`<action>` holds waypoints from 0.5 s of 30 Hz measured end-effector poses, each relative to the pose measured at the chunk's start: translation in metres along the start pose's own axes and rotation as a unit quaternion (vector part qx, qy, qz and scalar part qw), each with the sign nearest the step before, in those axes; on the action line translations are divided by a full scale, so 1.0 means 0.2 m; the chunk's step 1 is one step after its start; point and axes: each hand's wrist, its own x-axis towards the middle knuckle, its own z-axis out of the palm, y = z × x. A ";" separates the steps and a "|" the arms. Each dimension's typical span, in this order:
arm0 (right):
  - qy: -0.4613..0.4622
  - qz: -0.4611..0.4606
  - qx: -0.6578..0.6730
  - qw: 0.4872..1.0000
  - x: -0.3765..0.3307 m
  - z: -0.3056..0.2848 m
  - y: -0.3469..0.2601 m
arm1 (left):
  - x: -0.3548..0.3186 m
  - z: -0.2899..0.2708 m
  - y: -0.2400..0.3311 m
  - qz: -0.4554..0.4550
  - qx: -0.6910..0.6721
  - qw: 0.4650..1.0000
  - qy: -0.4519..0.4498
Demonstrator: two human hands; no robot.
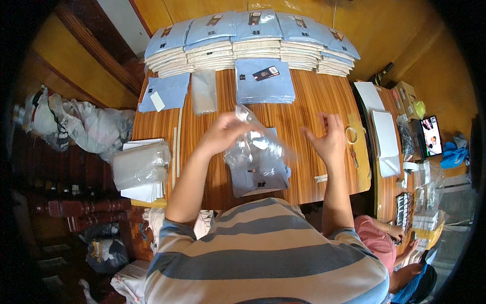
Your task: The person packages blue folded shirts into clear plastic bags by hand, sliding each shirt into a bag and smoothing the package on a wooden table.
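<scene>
From the head view, the left hand (223, 133) pinches a clear plastic bag (255, 144) in its fingers above a folded blue shirt (260, 177) on the bench (314, 101). The right hand (329, 137) hangs released beside the bag.

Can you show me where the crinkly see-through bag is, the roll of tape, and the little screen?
clear plastic bag (255, 147), head view, on its crumpled middle, held by the left hand.
tape roll (351, 135), head view, on its ring edge.
small screen (432, 136), head view, on its lit face.
</scene>
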 end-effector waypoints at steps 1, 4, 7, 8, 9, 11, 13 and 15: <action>0.003 -0.134 0.088 0.987 0.05 -0.07 -0.11 | 0.02 0.03 -0.01 0.177 -0.036 0.980 -0.089; -0.256 -0.285 0.376 0.843 0.08 -0.04 -0.26 | 0.06 0.03 0.21 0.031 -0.004 0.902 -0.430; -0.543 -0.234 0.461 0.662 0.04 0.09 -0.33 | 0.10 -0.04 0.31 -0.012 -0.054 0.881 -0.470; -0.514 -0.218 0.487 0.672 0.02 0.15 -0.28 | 0.13 -0.10 0.32 0.001 -0.057 0.887 -0.458; -0.485 -0.202 0.513 0.679 0.00 0.22 -0.23 | 0.16 -0.21 0.26 -0.055 -0.078 0.923 -0.373; -0.416 -0.069 0.569 0.706 0.02 0.24 -0.21 | 0.24 -0.36 -0.01 0.131 -0.250 0.950 -0.132; -0.277 0.056 0.585 0.760 0.07 0.33 -0.11 | 0.23 -0.29 -0.20 0.095 -0.490 0.865 0.041; -0.206 0.122 0.553 0.798 0.16 0.41 -0.05 | 0.09 -0.09 -0.42 0.048 -0.573 0.818 0.008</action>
